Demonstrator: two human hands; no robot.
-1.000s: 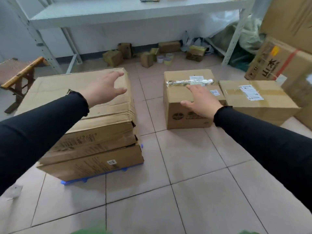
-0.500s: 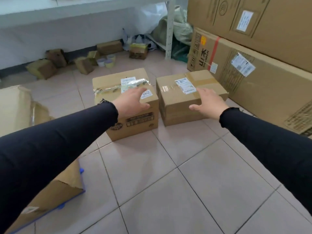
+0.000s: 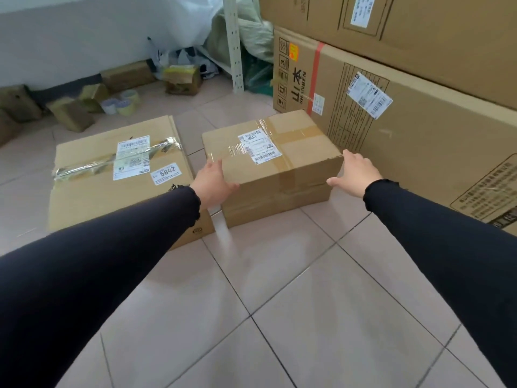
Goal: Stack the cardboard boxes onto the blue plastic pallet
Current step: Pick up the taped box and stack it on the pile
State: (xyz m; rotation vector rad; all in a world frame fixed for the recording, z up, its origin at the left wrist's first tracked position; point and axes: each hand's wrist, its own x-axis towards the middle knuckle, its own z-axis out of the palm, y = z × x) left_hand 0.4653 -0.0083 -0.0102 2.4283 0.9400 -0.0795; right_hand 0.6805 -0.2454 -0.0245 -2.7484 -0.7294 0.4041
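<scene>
Two sealed cardboard boxes sit side by side on the tiled floor. The right box (image 3: 282, 161) carries brown tape and a white shipping label. My left hand (image 3: 212, 182) rests open against its near left corner. My right hand (image 3: 354, 173) is open at its near right corner, fingers spread; whether it touches the cardboard I cannot tell. The left box (image 3: 112, 175) has clear tape, labels and a "5842" sticker; my left forearm crosses its near right corner. The blue pallet is out of view.
Two very large cartons (image 3: 419, 130) are stacked along the right, close behind the right box. Small boxes (image 3: 70, 113), tape rolls (image 3: 123, 102), bags and a white rack leg (image 3: 233, 43) lie by the back wall. Bare tiles spread in front of me.
The view has swung right and closer; the pallet stack has left the frame. My left hand moved off the left box to the right box's left corner, and my right hand went to its right corner.
</scene>
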